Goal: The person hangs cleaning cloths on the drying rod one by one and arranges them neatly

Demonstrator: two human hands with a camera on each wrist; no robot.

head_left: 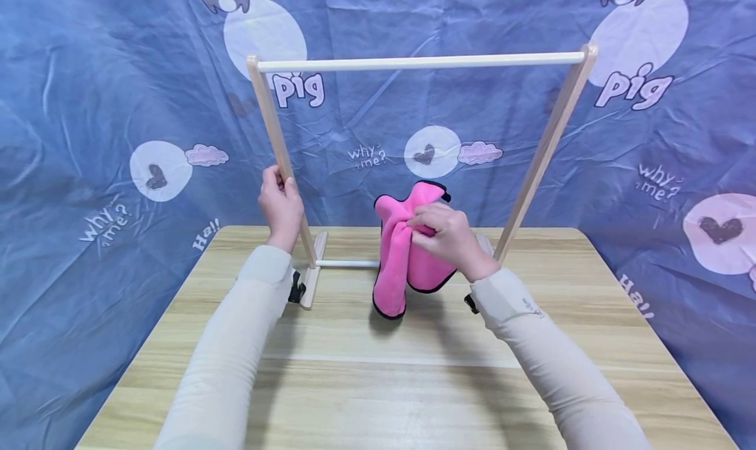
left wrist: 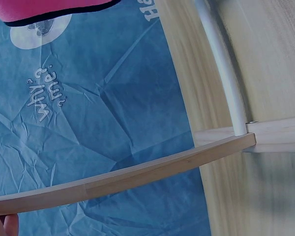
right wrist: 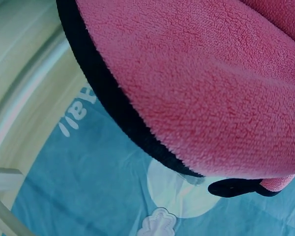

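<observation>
A pink fleecy cloth (head_left: pixel 391 253) with black edging hangs in folds above the table, bunched near its middle where my right hand (head_left: pixel 444 232) pinches it. A small black loop sticks out at its top right corner. Close up in the right wrist view, the cloth (right wrist: pixel 201 93) fills the upper right; the hand itself is hidden there. My left hand (head_left: pixel 281 204) grips the left upright of a wooden rack (head_left: pixel 268 119), thumb toward the near side. In the left wrist view only fingertips (left wrist: pixel 11 225) show under the wooden post (left wrist: pixel 137 174).
The rack's white top bar (head_left: pixel 422 61) spans above the cloth; a lower white bar (head_left: pixel 348 264) runs near the table. The wood-grain table (head_left: pixel 366 384) lies below. Blue printed fabric (head_left: pixel 342 122) hangs behind and at both sides. Black clips (head_left: pixel 297 287) show beside the cuffs.
</observation>
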